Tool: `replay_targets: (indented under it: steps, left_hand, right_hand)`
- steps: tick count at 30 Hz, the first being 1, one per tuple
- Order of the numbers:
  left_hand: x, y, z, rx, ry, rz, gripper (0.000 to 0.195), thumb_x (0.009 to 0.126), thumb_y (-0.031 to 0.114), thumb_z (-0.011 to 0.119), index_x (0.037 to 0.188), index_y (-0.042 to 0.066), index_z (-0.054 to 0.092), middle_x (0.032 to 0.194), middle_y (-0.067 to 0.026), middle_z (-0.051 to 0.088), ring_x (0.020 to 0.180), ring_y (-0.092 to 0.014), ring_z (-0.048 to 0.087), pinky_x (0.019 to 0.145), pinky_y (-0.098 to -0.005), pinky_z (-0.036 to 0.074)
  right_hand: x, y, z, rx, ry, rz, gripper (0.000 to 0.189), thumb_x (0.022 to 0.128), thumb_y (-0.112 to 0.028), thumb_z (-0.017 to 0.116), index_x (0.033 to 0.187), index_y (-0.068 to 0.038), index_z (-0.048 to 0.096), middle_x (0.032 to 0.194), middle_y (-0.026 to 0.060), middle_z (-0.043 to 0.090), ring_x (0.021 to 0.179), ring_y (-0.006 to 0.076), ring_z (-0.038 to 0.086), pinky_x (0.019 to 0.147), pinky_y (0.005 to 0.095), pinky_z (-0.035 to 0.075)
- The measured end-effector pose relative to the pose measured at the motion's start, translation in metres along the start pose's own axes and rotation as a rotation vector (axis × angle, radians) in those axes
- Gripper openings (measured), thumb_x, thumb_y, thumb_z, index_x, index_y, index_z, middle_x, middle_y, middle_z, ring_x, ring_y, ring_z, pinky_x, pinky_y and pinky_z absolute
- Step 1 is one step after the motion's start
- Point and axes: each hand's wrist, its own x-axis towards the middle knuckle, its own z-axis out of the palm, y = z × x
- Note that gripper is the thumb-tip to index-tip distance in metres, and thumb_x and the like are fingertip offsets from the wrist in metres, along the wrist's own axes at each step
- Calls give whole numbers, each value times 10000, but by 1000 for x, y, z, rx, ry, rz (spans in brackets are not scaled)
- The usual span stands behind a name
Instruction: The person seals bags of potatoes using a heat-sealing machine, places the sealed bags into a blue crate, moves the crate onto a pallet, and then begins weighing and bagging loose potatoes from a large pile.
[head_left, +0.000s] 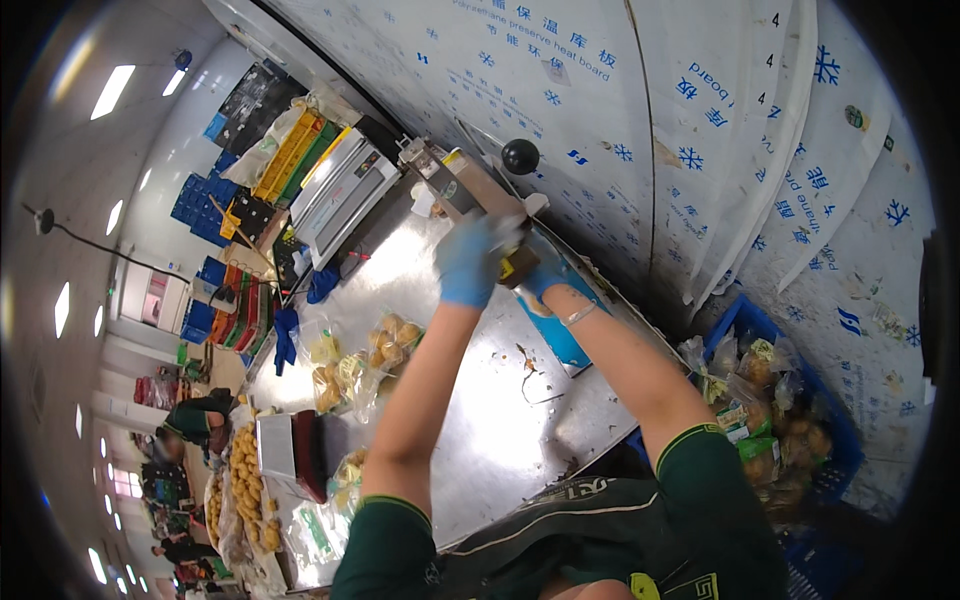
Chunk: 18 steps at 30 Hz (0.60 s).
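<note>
Both my hands, in blue gloves, are at a metal bench-top device (457, 180) with a black ball knob (520, 157), at the far side of the steel table (480, 420). My left hand (466, 262) is blurred by motion, beside some clear, shiny material whose hold I cannot make out. My right hand (546, 264) is at a dark block with a yellow label (517, 265); its fingers are partly hidden. Bags of potatoes (391, 341) lie on the table left of my forearms. A blue sheet (559, 330) lies under my right wrist.
A weighing scale (289, 454) and loose potatoes (251, 480) are at the left. A wrapping machine (345, 195) stands at the back left. On the right, a blue crate (840, 450) holds bagged potatoes beside the panel wall (600, 112). Other people work far left.
</note>
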Motion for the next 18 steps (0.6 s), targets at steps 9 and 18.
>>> replay_targets:
  steps: [9,18]
  left_hand:
    - [-100,-60,61,-371,122,-312,337,901,73,501,1230,79,571,1197,-141,591,1137,-285,546,954,-339,430]
    - [-86,-4,8,-781,347,-450,385,798,-6,572,1166,101,609,905,-112,648,832,-228,642,746,-344,507]
  right_hand:
    - [15,-120,-196,675,226,-519,543,947,-402,443,1362,-51,436,1303,180,529,1185,268,516,994,370,412]
    - [-155,87,-123,539,-453,235,240,891,-229,624,1071,-78,671,671,23,628,545,82,527,461,231,420]
